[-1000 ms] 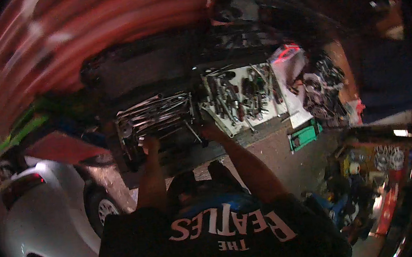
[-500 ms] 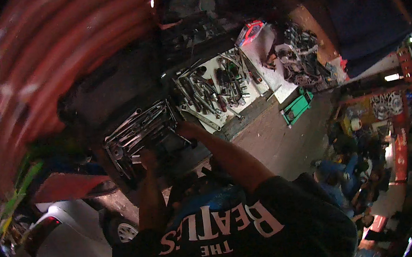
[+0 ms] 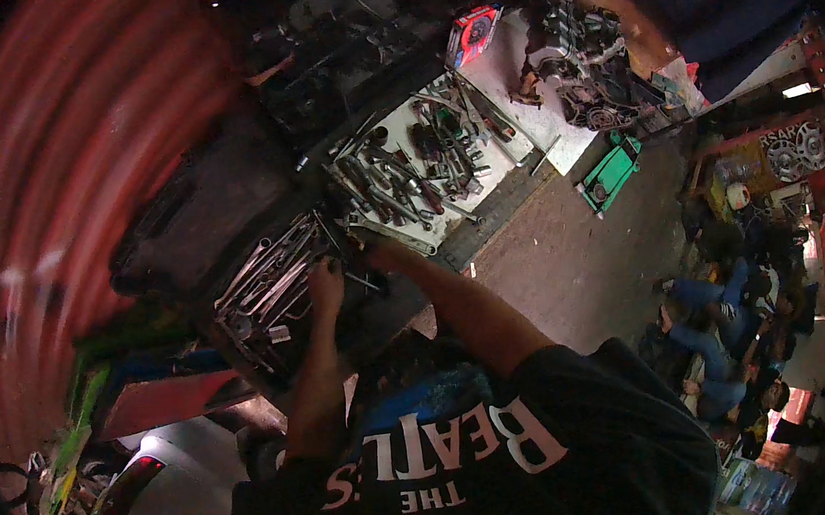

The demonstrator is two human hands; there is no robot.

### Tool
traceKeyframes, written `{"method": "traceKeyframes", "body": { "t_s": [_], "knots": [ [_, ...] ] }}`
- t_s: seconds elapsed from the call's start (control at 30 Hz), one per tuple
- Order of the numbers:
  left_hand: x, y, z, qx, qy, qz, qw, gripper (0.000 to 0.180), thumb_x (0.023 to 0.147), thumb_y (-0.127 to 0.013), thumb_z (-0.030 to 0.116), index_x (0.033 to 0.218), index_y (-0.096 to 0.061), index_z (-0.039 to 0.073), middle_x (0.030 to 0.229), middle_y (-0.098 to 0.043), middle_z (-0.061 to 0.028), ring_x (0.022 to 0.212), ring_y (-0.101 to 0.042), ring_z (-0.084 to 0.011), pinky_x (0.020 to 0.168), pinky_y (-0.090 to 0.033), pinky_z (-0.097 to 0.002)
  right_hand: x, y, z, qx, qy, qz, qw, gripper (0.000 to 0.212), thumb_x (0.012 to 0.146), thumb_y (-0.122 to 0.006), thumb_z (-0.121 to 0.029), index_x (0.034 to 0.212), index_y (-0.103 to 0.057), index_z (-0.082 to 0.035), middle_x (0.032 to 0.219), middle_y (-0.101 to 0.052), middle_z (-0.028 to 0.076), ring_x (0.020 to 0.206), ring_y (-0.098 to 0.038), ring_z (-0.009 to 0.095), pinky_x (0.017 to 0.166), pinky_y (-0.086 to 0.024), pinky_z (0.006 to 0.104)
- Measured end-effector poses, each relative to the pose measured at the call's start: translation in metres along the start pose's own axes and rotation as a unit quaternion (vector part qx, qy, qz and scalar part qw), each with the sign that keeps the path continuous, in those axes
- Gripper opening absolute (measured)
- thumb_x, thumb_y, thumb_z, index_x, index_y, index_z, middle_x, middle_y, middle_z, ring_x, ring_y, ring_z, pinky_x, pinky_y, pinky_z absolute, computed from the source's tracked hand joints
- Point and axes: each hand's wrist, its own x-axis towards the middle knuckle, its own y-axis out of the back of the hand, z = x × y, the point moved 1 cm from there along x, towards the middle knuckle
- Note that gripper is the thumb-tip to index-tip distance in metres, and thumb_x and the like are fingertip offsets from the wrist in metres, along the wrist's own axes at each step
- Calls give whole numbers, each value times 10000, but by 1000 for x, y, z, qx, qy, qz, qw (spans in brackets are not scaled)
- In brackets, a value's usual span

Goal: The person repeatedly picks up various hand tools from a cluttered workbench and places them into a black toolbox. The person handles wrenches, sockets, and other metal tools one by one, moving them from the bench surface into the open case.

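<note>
My left hand (image 3: 326,283) is over a dark open tool case, beside a row of long metal wrenches (image 3: 273,269); its fingers are lost in shadow. Close on its right, my right hand (image 3: 378,253) looks curled at the case's right side, and what it may hold is too dark to make out. A thin metal rod (image 3: 363,282) shows between the two hands; whether either touches it is unclear. A small pale block (image 3: 280,334) lies near the wrenches. The case's dark lid (image 3: 197,215) stands beyond them.
Right of the case, many hand tools (image 3: 414,172) cover a white board. Farther off are a red box (image 3: 474,35), engine parts (image 3: 586,68) and a green floor jack (image 3: 612,173). A silver car (image 3: 181,493) stands lower left; people (image 3: 716,326) sit at right.
My left hand has moved up and right across the case, away from the pale block and nearer my right hand. My right hand has shifted slightly. The view has turned a little.
</note>
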Motion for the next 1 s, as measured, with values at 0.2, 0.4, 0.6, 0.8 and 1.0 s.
{"method": "traceKeyframes", "body": {
  "t_s": [0.2, 0.4, 0.6, 0.8, 1.0],
  "knots": [
    [27, -10, 134, 15, -13, -75, 997, 355, 901, -540, 335, 1132, -614, 76, 1041, -641, -203, 979, -600, -380, 824, -470, -439, 8, 23, 91, -107, 2, -58, 993, 295, 838, -535, -323, 965, -662, -88, 884, -649, 201, 895, -634, 345, 806, -496, 456],
    [70, -36, 192, 50, -7, -80, 996, 381, 901, -533, 320, 1195, -588, 84, 1079, -634, -194, 1008, -595, -373, 834, -477, -446, 10, 115, 80, 52, -46, 46, 997, 298, 816, -573, -327, 955, -654, -77, 856, -657, 147, 814, -640, 361, 737, -520, 434],
    [118, -115, 254, 121, -70, -142, 980, 487, 883, -554, 366, 1294, -511, 109, 1107, -633, -172, 1007, -607, -347, 853, -480, -441, 16, 192, 187, -35, -115, -61, 991, 389, 795, -591, -384, 946, -651, -30, 932, -654, 219, 875, -641, 369, 776, -513, 432],
    [140, -181, 286, 147, -79, -238, 957, 454, 848, -566, 364, 1206, -568, 84, 1087, -623, -212, 999, -600, -383, 875, -469, -463, 8, 230, 274, 1, -157, 98, 983, 256, 741, -562, -264, 823, -657, -40, 855, -652, 188, 802, -642, 367, 704, -528, 421],
    [139, -222, 294, 283, -14, -126, 951, 257, 842, -534, 247, 915, -669, 40, 996, -652, -198, 895, -645, -373, 778, -517, -470, 26, 277, 259, -82, -75, -115, 987, 414, 854, -479, -391, 921, -666, -27, 947, -656, 193, 927, -620, 359, 832, -491, 420]
  ]
}}
